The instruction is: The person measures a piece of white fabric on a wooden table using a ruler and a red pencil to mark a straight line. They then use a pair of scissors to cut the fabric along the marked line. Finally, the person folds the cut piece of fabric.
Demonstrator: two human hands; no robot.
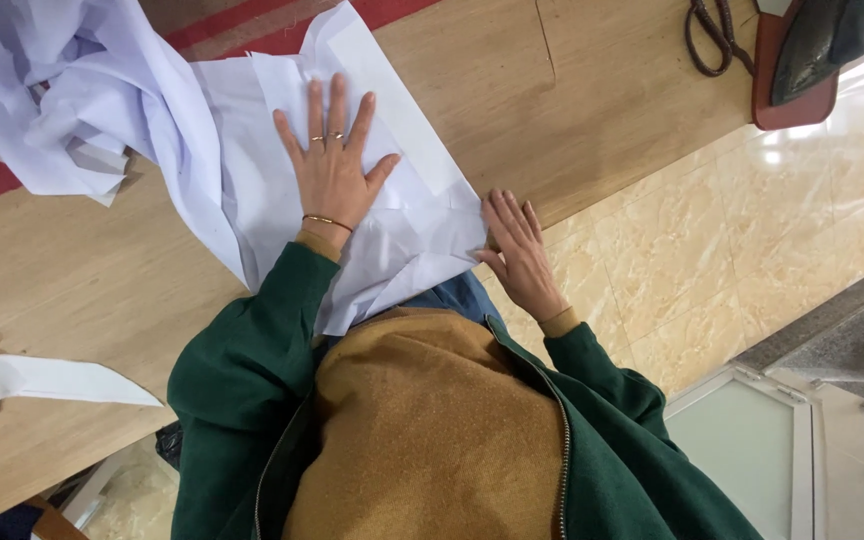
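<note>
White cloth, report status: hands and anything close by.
Left hand flat, fingers spread on white cloth. Right hand pressing cloth edge at table rim. Loose cloth heap beside it, nothing on top.

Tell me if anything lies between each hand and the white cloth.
Nothing visible does. The left hand lies flat on the white cloth on the wooden table, and the right hand touches the cloth's corner at the table's edge.

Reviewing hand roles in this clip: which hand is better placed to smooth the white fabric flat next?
Probably the left hand: it lies flat, fingers spread, on the white fabric. The right hand only touches the fabric's corner at the table edge.
</note>
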